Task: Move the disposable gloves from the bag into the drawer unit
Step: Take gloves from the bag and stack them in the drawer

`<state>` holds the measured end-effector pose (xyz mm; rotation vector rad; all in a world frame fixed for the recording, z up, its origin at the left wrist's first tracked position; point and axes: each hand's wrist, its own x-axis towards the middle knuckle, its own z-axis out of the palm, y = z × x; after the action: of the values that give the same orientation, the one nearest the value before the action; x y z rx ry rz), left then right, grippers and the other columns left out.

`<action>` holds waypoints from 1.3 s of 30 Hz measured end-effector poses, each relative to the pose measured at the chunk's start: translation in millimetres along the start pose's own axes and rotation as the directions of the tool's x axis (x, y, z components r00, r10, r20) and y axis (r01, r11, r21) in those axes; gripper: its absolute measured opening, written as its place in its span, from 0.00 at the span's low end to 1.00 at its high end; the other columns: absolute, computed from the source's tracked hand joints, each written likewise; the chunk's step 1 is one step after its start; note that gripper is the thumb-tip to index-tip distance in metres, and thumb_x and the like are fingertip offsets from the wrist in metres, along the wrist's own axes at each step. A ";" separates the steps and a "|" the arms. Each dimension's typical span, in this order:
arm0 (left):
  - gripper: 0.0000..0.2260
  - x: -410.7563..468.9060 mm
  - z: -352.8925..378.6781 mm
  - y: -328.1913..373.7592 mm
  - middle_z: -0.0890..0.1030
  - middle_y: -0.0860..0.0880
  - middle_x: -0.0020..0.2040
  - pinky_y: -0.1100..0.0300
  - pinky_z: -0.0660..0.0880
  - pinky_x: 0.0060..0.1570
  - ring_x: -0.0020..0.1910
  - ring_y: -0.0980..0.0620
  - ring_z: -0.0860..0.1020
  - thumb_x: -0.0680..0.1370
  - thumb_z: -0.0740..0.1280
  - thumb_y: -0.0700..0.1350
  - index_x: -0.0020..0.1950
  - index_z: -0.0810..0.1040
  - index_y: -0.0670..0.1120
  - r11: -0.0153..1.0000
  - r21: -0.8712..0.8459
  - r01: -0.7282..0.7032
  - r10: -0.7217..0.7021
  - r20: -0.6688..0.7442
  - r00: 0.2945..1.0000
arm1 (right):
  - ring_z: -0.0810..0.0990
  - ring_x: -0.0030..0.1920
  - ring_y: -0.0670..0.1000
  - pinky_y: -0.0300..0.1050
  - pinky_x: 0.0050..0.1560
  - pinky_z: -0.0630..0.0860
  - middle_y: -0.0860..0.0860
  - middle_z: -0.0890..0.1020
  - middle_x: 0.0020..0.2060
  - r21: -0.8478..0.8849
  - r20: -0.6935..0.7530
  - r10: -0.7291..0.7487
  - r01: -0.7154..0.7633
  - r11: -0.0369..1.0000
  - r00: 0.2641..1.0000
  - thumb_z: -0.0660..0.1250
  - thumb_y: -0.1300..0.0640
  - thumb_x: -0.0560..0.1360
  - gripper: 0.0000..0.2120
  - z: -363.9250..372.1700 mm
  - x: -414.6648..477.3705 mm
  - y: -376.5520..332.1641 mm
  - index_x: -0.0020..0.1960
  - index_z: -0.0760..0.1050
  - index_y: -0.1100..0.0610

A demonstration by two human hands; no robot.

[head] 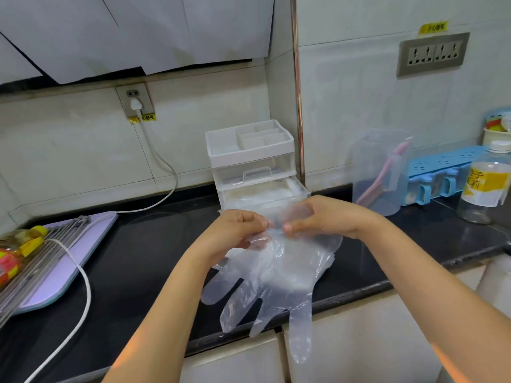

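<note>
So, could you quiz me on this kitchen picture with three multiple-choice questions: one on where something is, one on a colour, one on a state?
1. Where does the drawer unit stand?
A. On the black counter, against the wall
B. On a high shelf
C. On the floor

2. What colour is the cutting board at the left?
A. Red
B. Purple
C. Green

3. How is the unit's lower drawer?
A. Pulled open
B. Shut
C. Taken out entirely

Answers:
1 A: it sits on the counter by the wall tiles, behind the left hand and right hand, which pinch the clear gloves.
2 B: its surface is pale purple.
3 A: it juts forward of the shut upper drawer.
</note>
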<state>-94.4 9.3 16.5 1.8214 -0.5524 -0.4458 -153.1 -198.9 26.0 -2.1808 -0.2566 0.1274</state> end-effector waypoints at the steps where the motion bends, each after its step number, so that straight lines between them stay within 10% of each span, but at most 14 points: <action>1: 0.05 2.1 -1.0 -1.2 0.81 0.47 0.39 0.61 0.78 0.43 0.40 0.54 0.79 0.76 0.69 0.40 0.48 0.83 0.41 1.000 0.018 0.002 -0.002 -0.003 1.000 | 0.82 0.45 0.46 0.45 0.58 0.76 0.52 0.85 0.44 0.045 -0.080 0.001 0.002 0.999 0.997 0.71 0.49 0.72 0.14 1.1 3.4 4.2 0.49 0.82 0.59; 13: 0.04 25.1 -59.2 31.2 0.83 0.45 0.39 0.62 0.81 0.42 0.33 0.55 0.81 0.77 0.68 0.40 0.48 0.81 0.39 0.993 0.117 0.007 0.026 -0.273 0.962 | 0.68 0.24 0.45 0.32 0.24 0.66 0.46 0.74 0.25 0.007 -0.560 -0.107 0.134 0.991 0.821 0.65 0.54 0.78 0.13 -30.8 60.1 -4.8 0.35 0.77 0.50; 20: 0.04 42.9 -38.7 56.1 0.80 0.52 0.38 0.64 0.76 0.41 0.39 0.56 0.79 0.77 0.65 0.42 0.43 0.77 0.49 0.880 0.384 -0.278 0.470 -0.626 0.623 | 0.72 0.24 0.37 0.29 0.25 0.67 0.47 0.75 0.28 0.011 -0.642 -0.115 0.159 0.987 0.758 0.65 0.55 0.78 0.10 -49.1 121.1 -3.3 0.39 0.78 0.52; 27: 0.10 88.5 7.6 27.1 0.81 0.49 0.46 0.62 0.69 0.43 0.46 0.51 0.77 0.80 0.58 0.40 0.51 0.79 0.42 0.787 0.610 -0.099 0.418 -0.408 0.811 | 0.75 0.29 0.46 0.41 0.32 0.71 0.51 0.78 0.31 -0.035 -0.688 -0.042 0.026 0.999 0.724 0.63 0.56 0.79 0.09 -42.0 144.6 22.3 0.44 0.78 0.58; 31: 0.11 114.2 10.5 24.7 0.76 0.44 0.40 0.59 0.66 0.38 0.43 0.45 0.74 0.79 0.56 0.36 0.37 0.69 0.42 0.697 0.705 0.130 0.190 -0.357 0.915 | 0.79 0.38 0.54 0.48 0.41 0.78 0.54 0.79 0.37 -0.097 -0.703 -0.047 -0.031 0.995 0.709 0.63 0.55 0.79 0.10 -36.6 148.7 35.3 0.48 0.78 0.60; 39: 0.07 143.6 1.5 19.2 0.72 0.48 0.37 0.62 0.64 0.28 0.39 0.49 0.72 0.77 0.64 0.41 0.41 0.68 0.43 0.590 0.747 0.307 -0.064 -0.337 0.940 | 0.77 0.41 0.56 0.44 0.38 0.68 0.54 0.74 0.36 -0.456 -0.626 -0.020 -0.345 0.821 0.780 0.61 0.55 0.80 0.12 -37.7 155.8 36.4 0.40 0.71 0.59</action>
<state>19.4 -79.3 30.0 2.7854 -0.3729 -0.0439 10.5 -213.4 18.8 -2.6778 0.3280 -0.6329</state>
